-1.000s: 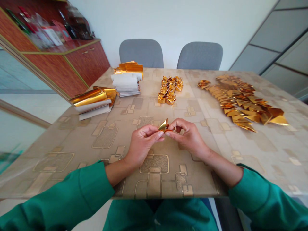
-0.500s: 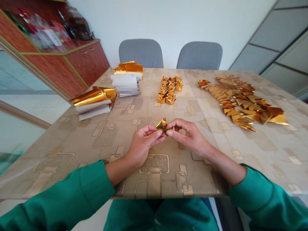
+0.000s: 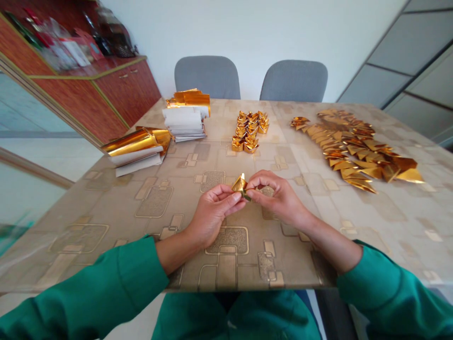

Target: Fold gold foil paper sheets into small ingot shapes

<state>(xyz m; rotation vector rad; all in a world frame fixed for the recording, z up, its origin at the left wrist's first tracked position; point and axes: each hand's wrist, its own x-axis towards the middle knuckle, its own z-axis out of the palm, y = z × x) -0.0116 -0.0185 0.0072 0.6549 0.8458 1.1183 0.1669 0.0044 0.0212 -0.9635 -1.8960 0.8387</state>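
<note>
Between my two hands, above the patterned table [image 3: 155,200], is a small folded gold foil piece [image 3: 239,183]. My left hand [image 3: 215,210] pinches its left and lower side with thumb and fingers. On the right side, my right hand [image 3: 274,193] grips its edge between thumb and index finger. My fingertips hide part of the foil. Beyond my hands stand short rows of finished-looking gold foil shapes [image 3: 250,131], and at the right lies a large spread of pointed folded foil pieces [image 3: 348,144].
At the left are a stack of white-backed gold sheets [image 3: 186,123] and a rolled gold-and-white bundle [image 3: 136,147]. Two grey chairs [image 3: 207,78] stand behind the table. A reddish wooden cabinet [image 3: 123,89] holding bottles and bags is at the upper left.
The foil piece has turned slightly between my fingers, its pointed top shifting a little. My right hand has risen slightly, and both hands keep their grip.
</note>
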